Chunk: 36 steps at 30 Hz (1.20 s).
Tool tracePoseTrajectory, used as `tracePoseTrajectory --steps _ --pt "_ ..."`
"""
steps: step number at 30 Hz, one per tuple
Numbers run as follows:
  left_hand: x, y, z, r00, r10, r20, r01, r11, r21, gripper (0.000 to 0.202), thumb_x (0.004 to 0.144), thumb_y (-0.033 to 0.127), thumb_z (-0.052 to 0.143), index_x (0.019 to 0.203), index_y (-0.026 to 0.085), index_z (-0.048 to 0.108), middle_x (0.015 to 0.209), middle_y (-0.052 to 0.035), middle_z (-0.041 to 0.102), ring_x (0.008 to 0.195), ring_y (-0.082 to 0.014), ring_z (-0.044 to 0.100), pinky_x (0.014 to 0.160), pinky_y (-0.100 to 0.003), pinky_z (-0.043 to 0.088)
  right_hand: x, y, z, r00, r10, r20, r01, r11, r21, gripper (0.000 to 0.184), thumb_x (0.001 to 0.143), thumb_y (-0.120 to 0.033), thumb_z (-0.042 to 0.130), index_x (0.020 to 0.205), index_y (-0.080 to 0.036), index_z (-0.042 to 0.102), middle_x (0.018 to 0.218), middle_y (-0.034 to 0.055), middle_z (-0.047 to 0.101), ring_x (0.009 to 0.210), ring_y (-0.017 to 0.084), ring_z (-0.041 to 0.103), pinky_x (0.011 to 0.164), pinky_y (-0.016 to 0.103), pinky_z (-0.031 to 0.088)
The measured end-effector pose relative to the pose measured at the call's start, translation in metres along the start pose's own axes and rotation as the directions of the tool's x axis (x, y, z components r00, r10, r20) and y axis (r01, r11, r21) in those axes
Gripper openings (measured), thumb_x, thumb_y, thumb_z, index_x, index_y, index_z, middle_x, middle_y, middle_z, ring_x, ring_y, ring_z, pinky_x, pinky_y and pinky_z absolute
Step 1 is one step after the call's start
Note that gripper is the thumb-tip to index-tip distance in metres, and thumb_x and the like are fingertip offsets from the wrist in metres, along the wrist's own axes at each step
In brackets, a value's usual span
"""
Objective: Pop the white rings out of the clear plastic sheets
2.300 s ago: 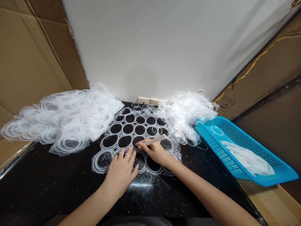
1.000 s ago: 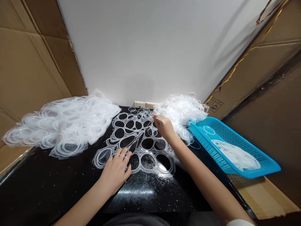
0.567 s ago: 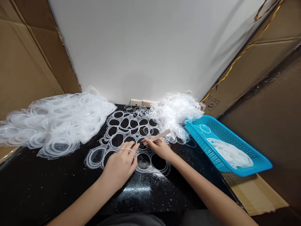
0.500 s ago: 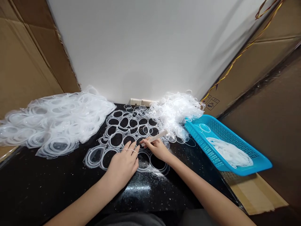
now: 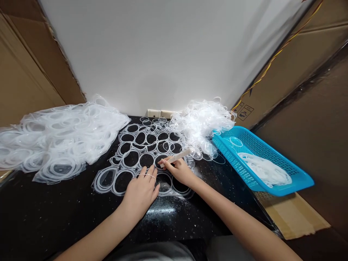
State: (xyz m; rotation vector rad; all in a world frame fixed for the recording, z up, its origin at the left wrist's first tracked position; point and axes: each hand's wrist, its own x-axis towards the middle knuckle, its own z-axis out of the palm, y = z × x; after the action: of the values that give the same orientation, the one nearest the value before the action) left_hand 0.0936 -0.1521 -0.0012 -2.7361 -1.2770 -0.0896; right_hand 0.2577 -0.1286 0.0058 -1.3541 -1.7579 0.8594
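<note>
My left hand (image 5: 141,190) lies with fingers spread on the near part of a translucent sheet (image 5: 139,165) full of round holes. A thin clear ring (image 5: 149,175) loops across its fingers. In my right hand (image 5: 181,172) is a flat whitish stick (image 5: 179,156), gripped like a pen. Its lower tip points down at the rim of a hole just beyond my left fingertips; whether it touches the rim I cannot tell. Several such sheets appear layered, with uneven edges at the left.
A heap of holed sheets (image 5: 67,141) sits left on the black tabletop (image 5: 65,214). Thin rings (image 5: 201,123) are piled at the back right. Beside them, a blue basket (image 5: 296,186) holds a bundle of white rings (image 5: 263,170). Cardboard and a pale wall (image 5: 154,47) enclose the table.
The whole view has shifted slightly. Both hands stay at nearly the same place on the sheet, and the stick remains in my right hand at about the same slant.
</note>
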Motion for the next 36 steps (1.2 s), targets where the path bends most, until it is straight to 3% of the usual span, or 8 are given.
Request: tracePoseTrajectory --steps 10,20,25,30,31,33,35,36 --pt "0.002 0.003 -0.002 0.999 -0.038 0.019 0.038 0.999 0.0 0.042 0.085 0.026 0.04 0.122 0.01 0.049 0.13 -0.0114 0.048 0.118 -0.0276 0.044 0.09 -0.038 0.043 0.0 0.0 0.003 0.99 -0.142 -0.007 0.139 0.977 -0.164 0.028 0.088 -0.027 0.04 0.08 -0.016 0.065 0.075 0.0058 0.064 0.069 0.015 0.06 0.065 0.027 0.049" --pt "0.003 0.002 -0.014 0.996 -0.055 0.076 0.05 0.997 0.06 0.043 0.08 0.023 0.042 0.121 0.013 0.051 0.129 -0.0088 0.049 0.113 -0.0276 0.047 0.075 -0.034 0.05 -0.002 0.008 0.026 0.892 -0.417 0.176 0.429 0.656 -0.621 0.028 0.084 -0.01 0.042 0.108 -0.006 0.057 0.106 0.0186 0.06 0.102 0.024 0.054 0.09 0.04 0.043" --pt "0.001 0.001 -0.011 0.995 -0.071 0.072 0.068 0.997 0.046 0.045 0.083 0.021 0.038 0.126 0.011 0.045 0.13 -0.0103 0.048 0.114 -0.0272 0.047 0.076 -0.035 0.05 0.016 0.019 -0.043 0.905 -0.405 -0.128 0.238 0.735 -0.635 0.031 0.086 -0.013 0.037 0.108 -0.007 0.058 0.104 0.0179 0.062 0.098 0.023 0.057 0.086 0.04 0.047" --pt "-0.001 -0.003 -0.008 0.995 -0.066 0.073 0.066 0.998 -0.002 0.044 0.082 0.02 0.038 0.124 0.009 0.046 0.129 -0.0126 0.048 0.115 -0.0275 0.046 0.084 -0.036 0.047 0.025 0.025 -0.13 0.698 -0.375 -0.61 -0.068 0.813 -0.578 0.046 0.089 -0.039 0.032 0.099 -0.007 0.063 0.098 0.0187 0.065 0.095 0.028 0.061 0.084 0.045 0.046" --pt "-0.002 -0.005 -0.009 0.997 -0.053 0.054 0.055 0.998 -0.039 0.042 0.082 0.019 0.038 0.122 0.01 0.049 0.127 -0.0125 0.05 0.115 -0.0268 0.046 0.086 -0.036 0.046 0.022 0.021 -0.137 0.697 -0.314 -0.644 -0.086 0.855 -0.511 0.049 0.088 -0.044 0.033 0.099 -0.007 0.063 0.094 0.0184 0.066 0.09 0.028 0.062 0.082 0.046 0.048" --pt "-0.001 -0.013 -0.013 0.999 -0.051 0.003 0.05 0.982 -0.181 0.039 0.083 0.02 0.036 0.117 0.011 0.052 0.121 -0.0115 0.055 0.113 -0.0245 0.047 0.09 -0.036 0.043 0.013 0.007 -0.137 0.808 -0.141 -0.573 -0.047 0.953 -0.3 0.049 0.086 -0.049 0.036 0.1 -0.009 0.062 0.088 0.0157 0.068 0.082 0.025 0.065 0.077 0.043 0.05" --pt "0.001 -0.022 -0.021 0.991 -0.117 -0.057 0.084 0.909 -0.407 0.038 0.085 0.026 0.034 0.116 0.014 0.051 0.119 -0.0099 0.056 0.114 -0.0225 0.046 0.093 -0.036 0.04 0.002 -0.012 -0.123 0.966 -0.004 -0.258 0.002 1.0 -0.007 0.041 0.085 -0.047 0.041 0.1 -0.015 0.062 0.092 0.0112 0.068 0.082 0.021 0.066 0.078 0.038 0.051" --pt "0.004 -0.025 -0.026 0.984 -0.166 -0.068 0.103 0.834 -0.542 0.039 0.085 0.031 0.035 0.118 0.016 0.049 0.121 -0.0093 0.054 0.115 -0.022 0.044 0.093 -0.036 0.039 -0.003 -0.022 -0.114 0.996 0.036 -0.078 -0.029 0.995 0.093 0.036 0.085 -0.044 0.043 0.098 -0.018 0.063 0.094 0.009 0.068 0.085 0.019 0.065 0.082 0.036 0.05"
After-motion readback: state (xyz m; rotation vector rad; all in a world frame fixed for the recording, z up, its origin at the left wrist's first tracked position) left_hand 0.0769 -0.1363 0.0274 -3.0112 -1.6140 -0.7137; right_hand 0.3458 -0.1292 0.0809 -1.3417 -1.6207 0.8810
